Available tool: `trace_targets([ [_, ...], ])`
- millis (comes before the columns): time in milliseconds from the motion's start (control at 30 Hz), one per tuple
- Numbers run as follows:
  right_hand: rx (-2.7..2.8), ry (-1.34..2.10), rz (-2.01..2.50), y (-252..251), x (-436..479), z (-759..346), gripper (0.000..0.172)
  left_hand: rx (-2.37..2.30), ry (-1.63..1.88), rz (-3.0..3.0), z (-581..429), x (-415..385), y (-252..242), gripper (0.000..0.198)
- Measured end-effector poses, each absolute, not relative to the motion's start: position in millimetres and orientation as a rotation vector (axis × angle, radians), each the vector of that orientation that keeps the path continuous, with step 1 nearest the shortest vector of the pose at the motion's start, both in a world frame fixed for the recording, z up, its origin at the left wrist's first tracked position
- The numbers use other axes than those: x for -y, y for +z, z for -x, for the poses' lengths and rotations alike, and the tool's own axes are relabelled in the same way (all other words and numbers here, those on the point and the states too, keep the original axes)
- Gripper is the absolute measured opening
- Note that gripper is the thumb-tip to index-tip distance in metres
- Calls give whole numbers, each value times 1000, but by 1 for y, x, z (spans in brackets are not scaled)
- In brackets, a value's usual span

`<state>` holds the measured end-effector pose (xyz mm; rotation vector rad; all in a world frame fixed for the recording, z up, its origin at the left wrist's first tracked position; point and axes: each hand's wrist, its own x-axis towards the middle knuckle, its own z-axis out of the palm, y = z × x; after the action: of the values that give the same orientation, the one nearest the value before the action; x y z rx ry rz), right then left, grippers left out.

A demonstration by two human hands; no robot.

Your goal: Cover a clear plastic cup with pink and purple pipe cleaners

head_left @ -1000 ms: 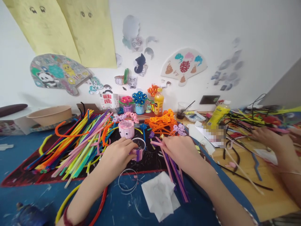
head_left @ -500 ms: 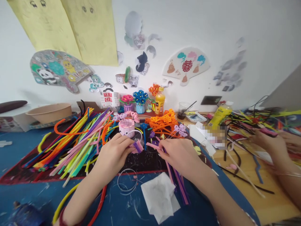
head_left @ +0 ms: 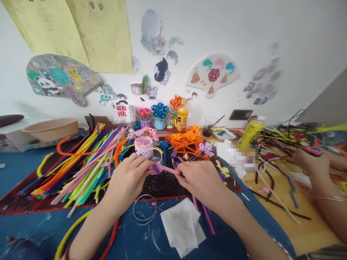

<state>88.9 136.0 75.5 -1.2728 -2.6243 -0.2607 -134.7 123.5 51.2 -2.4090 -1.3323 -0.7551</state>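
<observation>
Gap closed since half a second ago: pink strip (head_left: 170, 170), pinched in right hand's (head_left: 200, 178) grip, appears to meet pink-purple piece (head_left: 157, 168), pinched by left (head_left: 131, 177). Judged: parts now worked together. Location: behind dark mat's (head_left: 173, 187) front edge, blue surface (head_left: 135, 242). Fan (head_left: 213, 74): red 囍. Bottle (head_left: 182, 117) label unreadable.

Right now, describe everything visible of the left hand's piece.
The piece is a short pink and purple band, seemingly fuzzy stems side by side. The left hand pinches it over the mat, partly hiding it. A clear ring shows behind it. A pink stem in the right hand reaches its right edge; contact is unclear.
</observation>
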Motion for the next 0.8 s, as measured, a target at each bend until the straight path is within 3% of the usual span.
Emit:
trace_targets([
  [800,2463,-245,1129,64,-139,-84,16,1247,-510,2410,116,-115,49,16],
])
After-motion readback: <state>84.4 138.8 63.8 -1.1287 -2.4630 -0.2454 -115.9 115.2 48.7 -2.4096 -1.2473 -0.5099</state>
